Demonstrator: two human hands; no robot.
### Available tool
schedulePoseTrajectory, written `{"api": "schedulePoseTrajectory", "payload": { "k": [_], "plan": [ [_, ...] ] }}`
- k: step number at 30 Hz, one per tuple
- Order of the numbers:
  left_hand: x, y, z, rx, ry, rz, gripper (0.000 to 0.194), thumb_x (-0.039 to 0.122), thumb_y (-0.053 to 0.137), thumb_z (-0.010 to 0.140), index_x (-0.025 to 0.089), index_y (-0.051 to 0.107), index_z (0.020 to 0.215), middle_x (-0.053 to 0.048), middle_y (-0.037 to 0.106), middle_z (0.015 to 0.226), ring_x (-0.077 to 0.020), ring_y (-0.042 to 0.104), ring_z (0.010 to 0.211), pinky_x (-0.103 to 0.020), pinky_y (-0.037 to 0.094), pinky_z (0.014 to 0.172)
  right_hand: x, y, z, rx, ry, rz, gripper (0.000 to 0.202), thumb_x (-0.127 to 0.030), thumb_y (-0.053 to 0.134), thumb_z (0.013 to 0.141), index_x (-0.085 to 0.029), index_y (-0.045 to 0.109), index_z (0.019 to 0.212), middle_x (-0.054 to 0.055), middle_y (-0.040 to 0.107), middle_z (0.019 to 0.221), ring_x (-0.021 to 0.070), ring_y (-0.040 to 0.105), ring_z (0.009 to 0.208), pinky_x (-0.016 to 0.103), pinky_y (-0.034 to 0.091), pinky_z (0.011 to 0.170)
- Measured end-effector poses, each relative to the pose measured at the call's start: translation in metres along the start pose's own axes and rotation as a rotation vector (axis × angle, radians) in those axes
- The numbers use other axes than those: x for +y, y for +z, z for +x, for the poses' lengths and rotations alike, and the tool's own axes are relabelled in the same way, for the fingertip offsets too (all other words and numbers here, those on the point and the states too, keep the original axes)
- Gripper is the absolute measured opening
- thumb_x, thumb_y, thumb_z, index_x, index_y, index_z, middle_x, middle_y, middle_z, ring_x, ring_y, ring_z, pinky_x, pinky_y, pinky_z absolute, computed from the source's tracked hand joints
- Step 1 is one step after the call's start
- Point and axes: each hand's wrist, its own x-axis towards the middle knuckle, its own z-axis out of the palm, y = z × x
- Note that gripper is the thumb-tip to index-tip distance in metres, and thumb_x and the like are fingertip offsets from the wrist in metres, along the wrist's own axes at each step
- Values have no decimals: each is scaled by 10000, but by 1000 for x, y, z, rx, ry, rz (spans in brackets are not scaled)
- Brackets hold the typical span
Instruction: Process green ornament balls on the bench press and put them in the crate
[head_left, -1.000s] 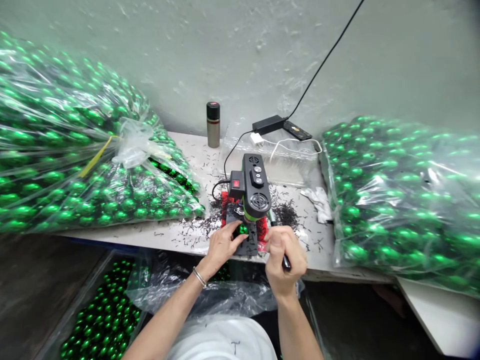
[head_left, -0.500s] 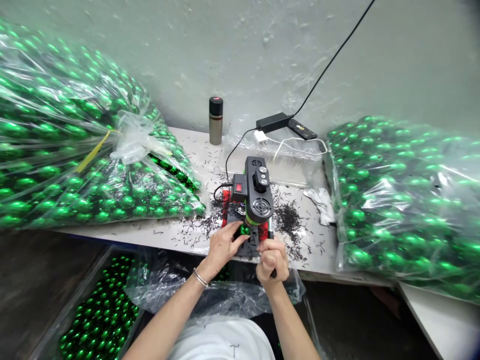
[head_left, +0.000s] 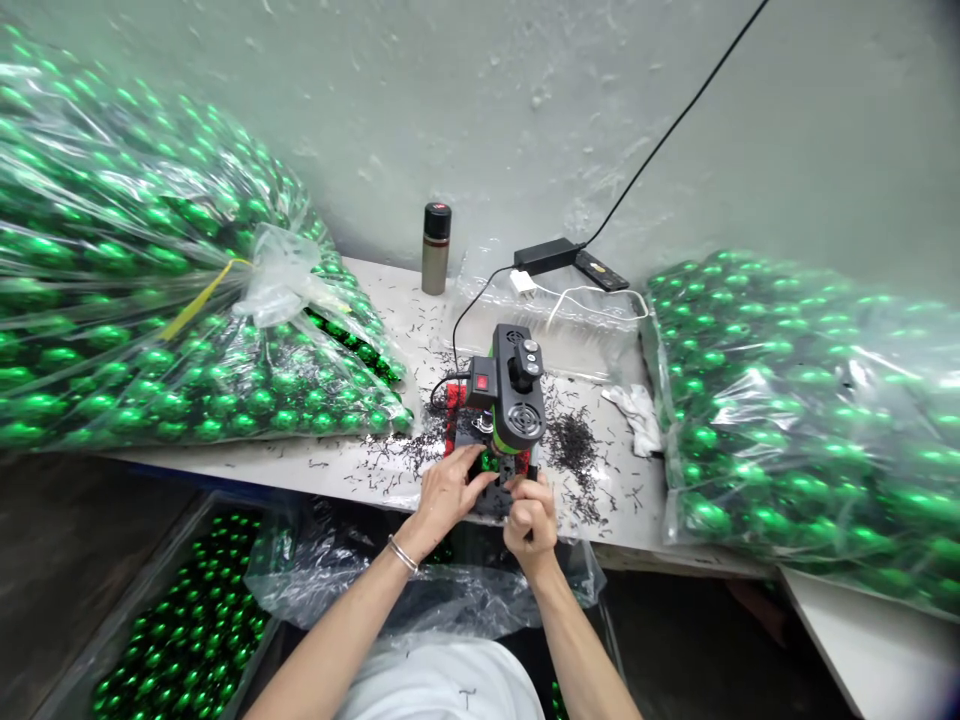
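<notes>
A small black machine (head_left: 517,395) with a red switch stands on the worktable. Under its front head sits a shiny green ball (head_left: 489,461), and the thumb and fingers of my left hand (head_left: 450,490) are closed around it. My right hand (head_left: 531,522) is curled at the machine's front right, with its fingers on the black handle (head_left: 533,470), which they partly hide. Red pieces (head_left: 454,405) show beside the machine's base. Small black bits (head_left: 571,440) lie heaped and scattered on both sides of it.
Large clear bags of green balls stand left (head_left: 135,330) and right (head_left: 795,430). Behind the machine are a bottle (head_left: 436,250), a black adapter (head_left: 546,256) with cables, and clear plastic trays. A crumpled white glove (head_left: 637,418) lies right. Below left is an open bag of green balls (head_left: 187,620).
My right hand has shifted left, closer to the machine's base, along with the handle. My left hand has stayed at the green ball. The whole view has shifted slightly.
</notes>
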Motion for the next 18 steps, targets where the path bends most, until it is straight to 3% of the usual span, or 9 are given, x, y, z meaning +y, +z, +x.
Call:
{"api": "schedulePoseTrajectory", "payload": {
  "k": [5, 8, 11, 15, 18],
  "plan": [
    [-2, 3, 0, 5, 2, 2, 321, 319, 673, 878, 196, 651, 1173, -79, 739, 1078, -226, 719, 926, -302, 563, 785, -13, -11, 24, 4, 32, 3, 316, -218, 360, 990, -208, 439, 683, -14, 525, 700, 107, 549, 629, 317, 491, 700],
    [-3, 6, 1, 14, -24, -28, 328, 317, 694, 861, 194, 658, 1162, -82, 737, 1087, -231, 714, 919, -315, 561, 793, -32, -21, 59, 21, 191, 48, 300, -139, 414, 955, -201, 445, 663, -14, 522, 680, 102, 510, 613, 263, 406, 580],
    [-1, 2, -3, 32, -56, -118, 317, 331, 681, 869, 191, 658, 1153, -77, 733, 1087, -208, 705, 847, -318, 559, 789, -48, -27, 91, 8, 319, 89, 332, -111, 431, 948, -198, 434, 628, -25, 491, 640, 103, 512, 630, 262, 388, 593],
    [0, -23, -32, -22, -33, -265, 340, 392, 622, 906, 187, 641, 1176, -67, 726, 1030, -149, 652, 687, -278, 556, 712, -55, -27, 106, 9, 337, 108, 358, -112, 434, 951, -196, 426, 604, -32, 463, 607, 106, 513, 636, 267, 380, 605],
    [-11, -39, -72, -232, 29, -270, 363, 409, 612, 908, 205, 633, 1208, -69, 723, 1054, -146, 661, 715, -255, 554, 700, -54, -25, 101, 25, 326, 99, 359, -112, 434, 950, -196, 424, 601, -34, 453, 599, 103, 498, 618, 268, 372, 594]
  ]
}}
